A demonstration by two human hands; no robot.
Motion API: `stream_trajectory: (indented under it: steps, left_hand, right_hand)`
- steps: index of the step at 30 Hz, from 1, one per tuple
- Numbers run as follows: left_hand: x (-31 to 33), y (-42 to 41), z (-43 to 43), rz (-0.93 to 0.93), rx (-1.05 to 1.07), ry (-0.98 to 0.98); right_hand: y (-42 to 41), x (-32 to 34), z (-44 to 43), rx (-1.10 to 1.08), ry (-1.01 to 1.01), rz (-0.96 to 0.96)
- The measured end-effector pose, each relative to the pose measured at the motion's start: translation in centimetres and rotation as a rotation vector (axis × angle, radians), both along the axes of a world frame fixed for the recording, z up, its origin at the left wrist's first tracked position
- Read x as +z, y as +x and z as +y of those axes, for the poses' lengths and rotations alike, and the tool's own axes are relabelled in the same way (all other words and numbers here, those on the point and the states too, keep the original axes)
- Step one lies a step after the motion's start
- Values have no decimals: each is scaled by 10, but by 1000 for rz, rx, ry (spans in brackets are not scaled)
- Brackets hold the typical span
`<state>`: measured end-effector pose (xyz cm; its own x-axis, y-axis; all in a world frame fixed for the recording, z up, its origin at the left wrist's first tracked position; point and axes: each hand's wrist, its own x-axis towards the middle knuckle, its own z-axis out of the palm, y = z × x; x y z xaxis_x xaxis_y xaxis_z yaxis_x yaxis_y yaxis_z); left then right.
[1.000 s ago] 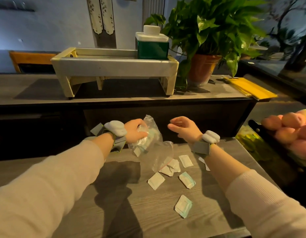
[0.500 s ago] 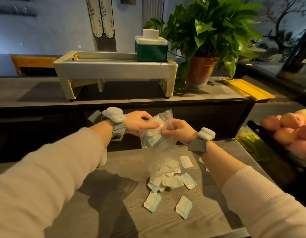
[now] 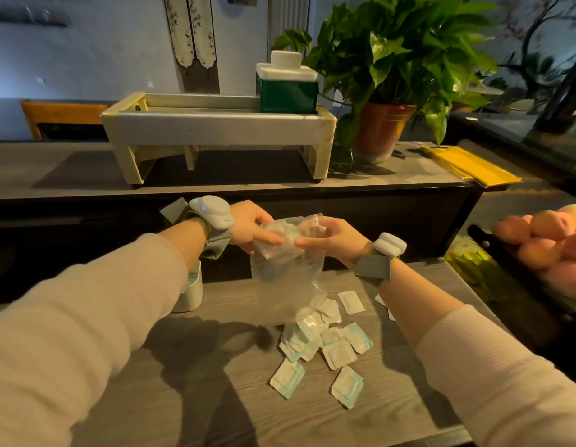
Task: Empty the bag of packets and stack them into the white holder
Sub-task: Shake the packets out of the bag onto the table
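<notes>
A clear plastic bag (image 3: 285, 272) hangs upside down over the grey wooden table (image 3: 215, 398). My left hand (image 3: 252, 229) and my right hand (image 3: 332, 238) both pinch its upper end. Its open mouth points down at a heap of small white and pale-green packets (image 3: 325, 340) lying on the table below it. Two packets (image 3: 287, 377) lie loose nearer to me. The white holder (image 3: 191, 290) stands at the left, partly hidden behind my left forearm.
A raised counter (image 3: 377, 182) behind the table carries a cream trough stand (image 3: 215, 124), a green box (image 3: 286, 88), a potted plant (image 3: 383, 130) and yellow sheets (image 3: 470, 166). Peaches (image 3: 551, 240) sit at the right edge.
My right hand has taken hold of the bag beside my left. The bag has been lifted and upended, and more packets have dropped onto the heap.
</notes>
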<state>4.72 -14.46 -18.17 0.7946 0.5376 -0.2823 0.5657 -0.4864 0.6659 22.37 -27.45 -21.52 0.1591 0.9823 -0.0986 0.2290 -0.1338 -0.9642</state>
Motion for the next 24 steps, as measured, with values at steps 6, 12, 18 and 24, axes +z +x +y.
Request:
stream_trajectory:
  steps: [6, 12, 18, 24]
  left_hand:
    - [18, -6, 7, -9, 14, -42]
    - [24, -10, 6, -7, -22, -67]
    - [26, -12, 6, -48, 16, -89]
    - [23, -19, 12, -87, -8, -49]
  right_hand:
    - [-2, 0, 2, -32, 72, -31]
    - [-2, 2, 5, -25, 51, -58]
    - [-3, 3, 5, -31, 70, 58]
    - [-4, 2, 8, -11, 71, 13]
